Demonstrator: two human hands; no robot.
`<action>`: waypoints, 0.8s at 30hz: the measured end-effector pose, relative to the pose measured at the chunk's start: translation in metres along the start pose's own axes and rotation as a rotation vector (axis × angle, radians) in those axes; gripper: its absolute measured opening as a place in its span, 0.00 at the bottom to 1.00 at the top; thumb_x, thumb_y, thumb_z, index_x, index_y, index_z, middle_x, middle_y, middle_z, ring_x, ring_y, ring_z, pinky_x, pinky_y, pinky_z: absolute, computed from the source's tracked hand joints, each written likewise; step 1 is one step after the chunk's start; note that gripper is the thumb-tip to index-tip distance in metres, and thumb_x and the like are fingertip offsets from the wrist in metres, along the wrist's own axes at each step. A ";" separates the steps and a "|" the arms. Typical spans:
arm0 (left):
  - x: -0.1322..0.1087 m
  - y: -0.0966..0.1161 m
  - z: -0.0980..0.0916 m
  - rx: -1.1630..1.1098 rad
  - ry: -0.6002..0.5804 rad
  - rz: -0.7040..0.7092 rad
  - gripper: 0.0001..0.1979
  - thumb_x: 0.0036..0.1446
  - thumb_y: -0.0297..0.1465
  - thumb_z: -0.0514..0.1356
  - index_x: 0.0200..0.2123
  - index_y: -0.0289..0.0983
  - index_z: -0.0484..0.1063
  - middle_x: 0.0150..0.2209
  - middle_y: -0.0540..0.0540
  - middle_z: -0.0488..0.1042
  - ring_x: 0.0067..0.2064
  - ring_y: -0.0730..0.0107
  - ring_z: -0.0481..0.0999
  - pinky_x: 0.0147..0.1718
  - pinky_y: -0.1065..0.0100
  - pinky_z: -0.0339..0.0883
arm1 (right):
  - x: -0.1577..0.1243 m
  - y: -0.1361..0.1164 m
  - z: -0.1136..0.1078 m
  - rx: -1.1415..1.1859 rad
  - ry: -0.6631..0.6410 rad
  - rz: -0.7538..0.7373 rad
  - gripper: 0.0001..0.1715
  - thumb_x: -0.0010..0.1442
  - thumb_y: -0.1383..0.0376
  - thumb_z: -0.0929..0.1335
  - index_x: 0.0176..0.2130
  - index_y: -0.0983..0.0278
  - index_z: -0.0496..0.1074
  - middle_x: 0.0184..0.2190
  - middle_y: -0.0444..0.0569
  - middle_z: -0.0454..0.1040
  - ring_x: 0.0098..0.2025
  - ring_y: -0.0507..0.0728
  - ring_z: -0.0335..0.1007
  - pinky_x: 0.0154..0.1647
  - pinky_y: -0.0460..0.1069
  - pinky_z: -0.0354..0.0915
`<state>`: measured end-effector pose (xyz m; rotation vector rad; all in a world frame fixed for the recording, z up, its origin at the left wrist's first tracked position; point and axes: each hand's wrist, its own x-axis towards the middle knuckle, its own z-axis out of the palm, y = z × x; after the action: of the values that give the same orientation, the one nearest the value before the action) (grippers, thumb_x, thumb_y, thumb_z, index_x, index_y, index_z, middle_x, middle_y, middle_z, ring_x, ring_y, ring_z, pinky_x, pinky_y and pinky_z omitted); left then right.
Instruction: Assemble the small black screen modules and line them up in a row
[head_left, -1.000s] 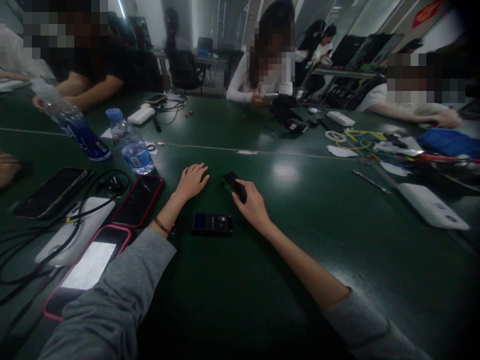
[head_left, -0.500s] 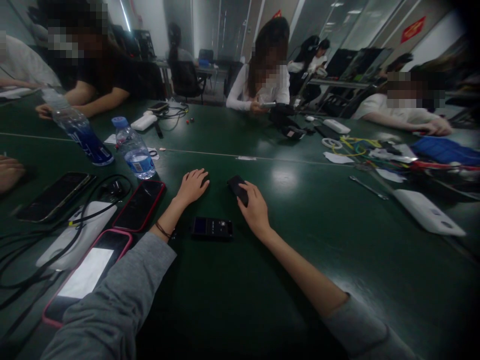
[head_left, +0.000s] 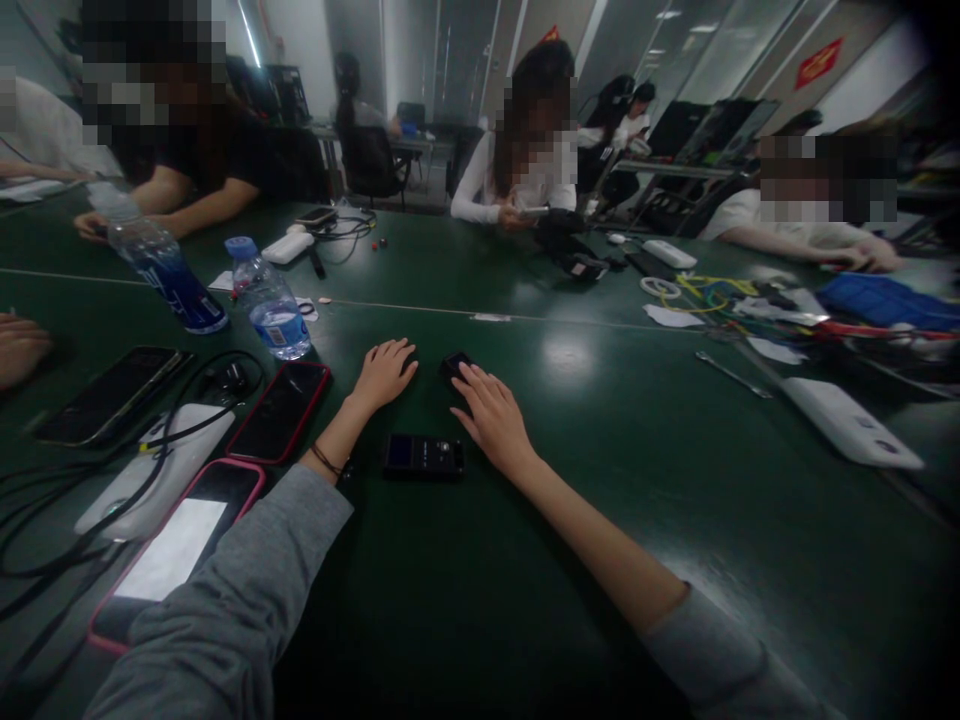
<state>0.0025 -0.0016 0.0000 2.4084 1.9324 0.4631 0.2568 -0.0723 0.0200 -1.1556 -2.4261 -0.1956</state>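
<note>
My left hand (head_left: 384, 374) rests palm down on the dark green tabletop (head_left: 600, 440), its fingers spread and holding nothing. Farther right, my right hand (head_left: 496, 416) lies flattened with its fingers stretched over a small black rectangular device (head_left: 454, 364). The far end of that device shows past my fingertips; the rest is covered. Between my wrists, nearer to me, a black handheld device with a small screen and buttons (head_left: 424, 457) lies face up, touched by neither hand.
Left of my arm are a red-edged phone (head_left: 279, 412), a pink-cased phone (head_left: 176, 550), a white power bank (head_left: 161, 470) and cables. Behind them stand two bottles, one a water bottle (head_left: 270, 305). Rightward lie a wrench (head_left: 731, 374) and a white box (head_left: 851, 422). People sit opposite.
My right hand has loosened from its grip on the small black device and flattened over it. The device has shifted slightly left. My left hand has stayed put.
</note>
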 end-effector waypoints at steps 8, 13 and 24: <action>-0.001 0.001 -0.003 -0.014 -0.010 0.001 0.25 0.76 0.41 0.48 0.70 0.40 0.66 0.74 0.42 0.64 0.74 0.52 0.60 0.72 0.47 0.54 | -0.002 0.001 0.002 0.189 0.068 0.123 0.33 0.74 0.62 0.65 0.72 0.65 0.58 0.74 0.64 0.54 0.76 0.71 0.50 0.71 0.72 0.61; -0.001 0.001 -0.004 -0.017 -0.020 -0.001 0.25 0.77 0.41 0.49 0.70 0.42 0.66 0.74 0.43 0.64 0.74 0.52 0.60 0.72 0.47 0.54 | -0.003 0.006 0.006 0.277 0.095 0.245 0.32 0.70 0.63 0.63 0.70 0.69 0.59 0.65 0.69 0.64 0.67 0.73 0.64 0.64 0.72 0.69; 0.000 0.000 -0.002 -0.017 -0.013 0.003 0.25 0.77 0.41 0.48 0.70 0.40 0.66 0.73 0.42 0.64 0.74 0.52 0.60 0.72 0.47 0.53 | -0.004 0.009 0.007 0.321 0.030 0.304 0.32 0.74 0.57 0.64 0.71 0.66 0.59 0.68 0.67 0.62 0.63 0.73 0.70 0.56 0.71 0.75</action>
<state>0.0024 -0.0022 0.0022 2.3986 1.9122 0.4602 0.2638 -0.0671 0.0118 -1.3336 -2.1203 0.2596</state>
